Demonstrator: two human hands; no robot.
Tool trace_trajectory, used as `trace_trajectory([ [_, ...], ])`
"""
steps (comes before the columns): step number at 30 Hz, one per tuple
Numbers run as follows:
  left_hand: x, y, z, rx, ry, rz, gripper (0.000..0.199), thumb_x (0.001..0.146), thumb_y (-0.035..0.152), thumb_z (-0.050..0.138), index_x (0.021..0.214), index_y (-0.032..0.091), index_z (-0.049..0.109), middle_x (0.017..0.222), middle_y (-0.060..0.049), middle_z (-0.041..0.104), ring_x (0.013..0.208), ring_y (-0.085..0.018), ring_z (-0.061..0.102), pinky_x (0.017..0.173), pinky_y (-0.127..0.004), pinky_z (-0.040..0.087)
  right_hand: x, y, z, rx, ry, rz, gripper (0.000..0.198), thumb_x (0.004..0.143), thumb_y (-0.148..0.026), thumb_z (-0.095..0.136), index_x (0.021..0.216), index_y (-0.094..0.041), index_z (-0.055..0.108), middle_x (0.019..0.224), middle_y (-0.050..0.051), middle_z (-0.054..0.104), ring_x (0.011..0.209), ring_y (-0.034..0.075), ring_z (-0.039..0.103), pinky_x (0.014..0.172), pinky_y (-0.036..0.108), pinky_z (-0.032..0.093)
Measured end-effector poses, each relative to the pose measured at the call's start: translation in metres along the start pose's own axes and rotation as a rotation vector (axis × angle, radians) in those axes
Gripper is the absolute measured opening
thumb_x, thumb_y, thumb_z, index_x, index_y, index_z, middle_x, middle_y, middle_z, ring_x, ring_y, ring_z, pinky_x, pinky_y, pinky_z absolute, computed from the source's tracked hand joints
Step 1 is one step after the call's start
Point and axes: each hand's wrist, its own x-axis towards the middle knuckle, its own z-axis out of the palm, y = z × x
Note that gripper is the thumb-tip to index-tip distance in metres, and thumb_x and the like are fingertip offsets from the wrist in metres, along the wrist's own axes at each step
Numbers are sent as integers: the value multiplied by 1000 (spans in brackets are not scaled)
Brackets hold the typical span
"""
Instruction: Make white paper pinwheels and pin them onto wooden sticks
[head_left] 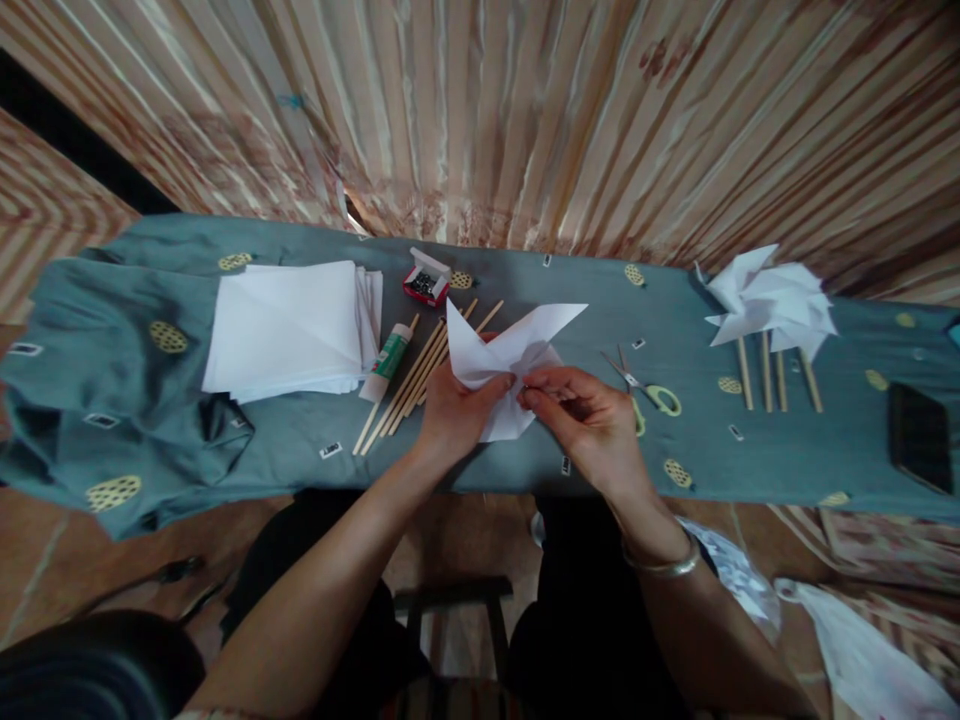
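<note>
A white paper pinwheel point(517, 345) with folded points is held up over the middle of the table. My left hand point(461, 410) grips it from the left, thumb pressed near its centre. My right hand point(589, 415) is closed at the pinwheel's centre, thumb and forefinger pinched together; whatever lies between the fingertips is too small to make out. Left of the hands lie several wooden sticks point(412, 385) and a green and white glue tube point(391, 355). Behind them stands an opened small red box point(426, 285) of dark metal pieces. Scissors point(652, 393) with yellow-green handles rest beside my right hand.
A stack of white paper sheets point(289, 325) lies on the left of the cloth-covered table point(585, 290). Several pinwheels on sticks point(772, 305) lie at the right, near a dark phone point(919, 437). A striped curtain point(487, 130) hangs behind. Plastic bags point(862, 640) are on the floor.
</note>
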Motion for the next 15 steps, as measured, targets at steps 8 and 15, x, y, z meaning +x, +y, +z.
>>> trace_trajectory([
  [8, 0, 2, -1, -11, 15, 8, 38, 68, 23, 78, 105, 16, 72, 95, -7, 77, 86, -22, 71, 83, -35, 56, -3, 3, -1, -195, 15, -64, 8, 82, -25, 70, 85, -30, 74, 83, -1, 72, 77, 19, 62, 77, 37, 50],
  [15, -2, 5, 0, -13, 30, 33, 37, 67, 20, 78, 104, 16, 72, 94, -6, 77, 88, -22, 72, 84, -32, 55, -7, 0, 6, -196, -14, -83, 13, 82, -21, 67, 84, -30, 75, 85, -1, 74, 80, 18, 64, 79, 34, 51],
])
